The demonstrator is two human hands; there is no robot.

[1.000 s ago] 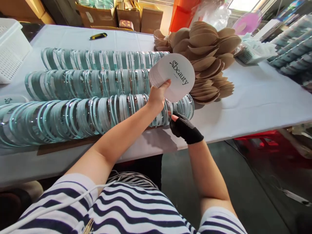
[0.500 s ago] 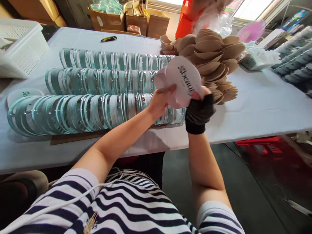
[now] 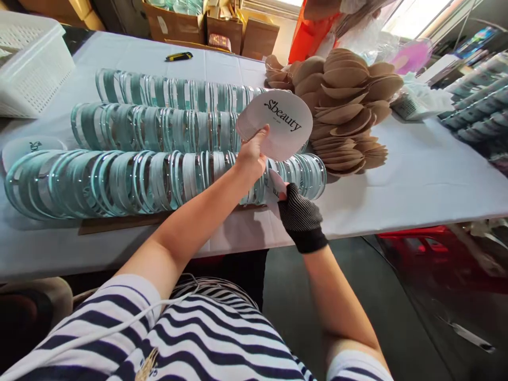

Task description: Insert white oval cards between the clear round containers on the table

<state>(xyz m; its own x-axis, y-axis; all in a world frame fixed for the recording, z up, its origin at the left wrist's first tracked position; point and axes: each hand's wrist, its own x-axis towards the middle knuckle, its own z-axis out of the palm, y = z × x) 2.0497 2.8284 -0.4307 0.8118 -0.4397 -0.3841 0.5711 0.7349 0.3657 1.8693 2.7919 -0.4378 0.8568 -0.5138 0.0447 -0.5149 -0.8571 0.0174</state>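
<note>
Right, only readable text: "Sbeauty" in dark script on top of the stack of white round cards [image 3: 278, 123], smaller line under it too tiny to read. Another white round card [image 3: 27, 147] lies at the desk's left edge with a small dark mark we can't make out.

We're at a long desk [image 3: 416, 174] under a pale cloth, dark floor below, something red under its right end. Cardboard boxes [image 3: 198, 26] line the far edge, with a yellow-black utility knife [image 3: 178, 56] in front of them. A white perforated basket [image 3: 27, 63] sits far left. A heap of brown cup-shaped pieces [image 3: 345, 100] lies right of centre.

Three rows of clear greenish discs [image 3: 159, 132] run across the desk, each disc leaning on the next.

Our left hand [image 3: 251, 157] is clenched on the lower edge of the card stack, held above the right end of the rows, face tilted towards us. Our right hand [image 3: 298, 214], in a black fingerless glove, pinches a single white card [image 3: 275, 185] at the right end of the nearest row [image 3: 119, 182], touching or just beside the last discs; can't tell which.
</note>
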